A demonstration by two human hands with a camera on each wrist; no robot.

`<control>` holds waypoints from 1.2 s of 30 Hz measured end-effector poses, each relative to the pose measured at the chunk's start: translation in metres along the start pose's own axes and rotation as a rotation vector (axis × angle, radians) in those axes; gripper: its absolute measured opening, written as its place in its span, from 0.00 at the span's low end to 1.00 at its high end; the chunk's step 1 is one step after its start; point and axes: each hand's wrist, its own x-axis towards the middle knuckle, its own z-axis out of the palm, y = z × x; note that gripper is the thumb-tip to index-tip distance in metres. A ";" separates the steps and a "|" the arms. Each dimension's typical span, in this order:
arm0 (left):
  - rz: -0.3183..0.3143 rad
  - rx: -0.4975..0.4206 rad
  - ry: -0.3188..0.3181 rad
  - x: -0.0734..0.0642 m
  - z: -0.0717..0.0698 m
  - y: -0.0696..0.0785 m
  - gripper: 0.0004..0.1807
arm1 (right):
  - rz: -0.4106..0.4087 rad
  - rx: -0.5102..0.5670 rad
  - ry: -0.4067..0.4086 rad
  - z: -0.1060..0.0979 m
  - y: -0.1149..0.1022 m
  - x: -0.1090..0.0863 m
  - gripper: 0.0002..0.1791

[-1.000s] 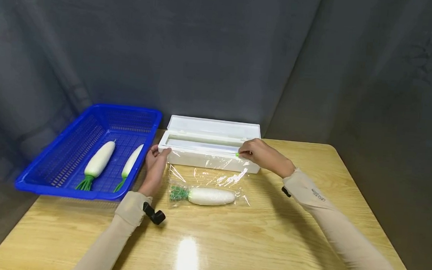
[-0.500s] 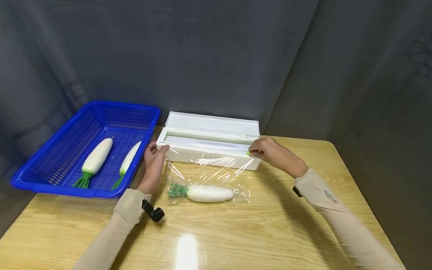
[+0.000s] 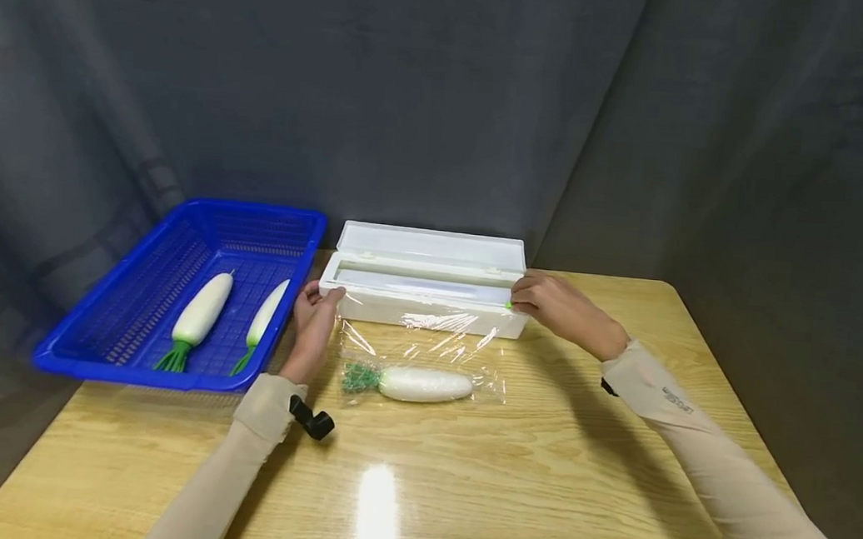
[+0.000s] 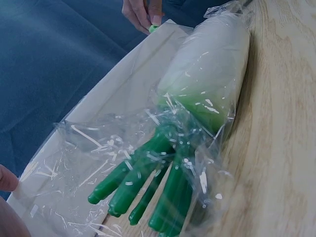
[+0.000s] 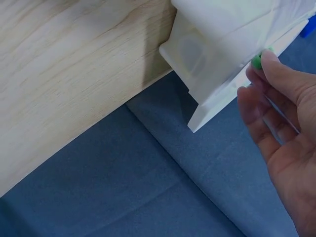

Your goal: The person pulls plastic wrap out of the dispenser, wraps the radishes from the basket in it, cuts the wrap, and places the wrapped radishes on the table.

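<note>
A white cling film dispenser (image 3: 433, 245) stands at the back of the table, its lid raised. Around its left end, my left hand (image 3: 312, 328) grips with the thumb on the front edge. My right hand (image 3: 567, 314) pinches the small green slide cutter (image 5: 256, 62) at the dispenser's right end. Clear cling film (image 3: 396, 348) stretches from the dispenser's front edge down to a white radish (image 3: 427, 384) with green stalks. Film covers this radish, which lies on the table; the left wrist view shows wrinkled film over its stalks (image 4: 170, 197).
A blue plastic basket (image 3: 126, 281) is at the left, close beside my left hand. Inside lie two more white radishes, one (image 3: 203, 308) fully visible and another (image 3: 269, 312) partly hidden by the basket's wall. A grey curtain (image 3: 384, 91) hangs behind the wooden table (image 3: 536, 494).
My right hand has slid the green cutter rightward along the dispenser's front edge to its right end. My left hand keeps its grip on the left end.
</note>
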 end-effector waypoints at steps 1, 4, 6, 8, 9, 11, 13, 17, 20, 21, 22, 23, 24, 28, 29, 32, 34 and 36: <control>0.003 -0.006 0.001 -0.001 0.000 0.000 0.28 | -0.003 -0.011 0.003 0.000 0.000 -0.001 0.03; 0.009 -0.018 0.001 -0.002 0.002 0.000 0.26 | -0.011 -0.043 0.007 -0.002 0.001 -0.003 0.02; 0.009 -0.021 -0.005 -0.003 0.002 0.001 0.25 | -0.006 -0.065 0.004 -0.003 0.002 -0.006 0.02; 0.006 -0.018 -0.008 -0.004 0.002 0.001 0.26 | 0.008 -0.077 0.003 -0.005 0.003 -0.011 0.03; 0.006 -0.017 -0.005 -0.005 0.002 0.001 0.26 | 0.012 -0.081 -0.002 -0.006 0.003 -0.013 0.04; 0.004 -0.015 0.008 -0.004 0.003 0.002 0.28 | 0.014 -0.087 -0.007 -0.007 0.004 -0.015 0.05; 0.004 -0.020 0.017 -0.004 0.003 0.002 0.28 | 0.009 -0.088 -0.009 -0.008 0.004 -0.015 0.04; -0.002 -0.025 0.014 -0.003 0.004 0.004 0.27 | 0.017 -0.091 -0.018 -0.009 0.004 -0.014 0.01; 0.000 -0.026 0.006 -0.003 0.005 0.004 0.28 | 0.050 -0.107 -0.024 -0.009 0.000 -0.018 0.01; 0.002 -0.017 0.005 -0.004 0.005 0.004 0.28 | 0.058 -0.114 -0.021 -0.008 -0.001 -0.020 0.03; 0.004 0.002 0.004 -0.004 0.005 0.003 0.29 | 0.067 -0.123 -0.014 -0.007 -0.004 -0.022 0.04; 0.005 0.022 0.000 -0.004 0.004 0.004 0.30 | 0.073 -0.133 0.000 -0.006 -0.006 -0.024 0.06; 0.005 0.044 -0.008 -0.005 0.004 0.004 0.31 | 0.075 -0.147 0.018 -0.005 -0.010 -0.026 0.08; 0.012 0.129 -0.036 -0.008 0.002 0.004 0.33 | 0.047 -0.166 0.099 0.000 -0.032 -0.026 0.10; 0.019 0.138 -0.042 -0.009 0.001 0.004 0.33 | 0.028 -0.162 0.113 0.001 -0.040 -0.024 0.09; 0.054 0.171 -0.044 -0.011 0.000 0.004 0.34 | -0.049 -0.128 0.126 0.009 -0.066 -0.015 0.05; 0.081 0.202 -0.046 -0.013 -0.001 0.004 0.36 | -0.104 -0.099 0.109 0.018 -0.083 -0.011 0.03; 0.105 0.227 -0.052 -0.016 0.000 0.003 0.38 | -0.143 -0.075 0.086 0.027 -0.096 -0.009 0.03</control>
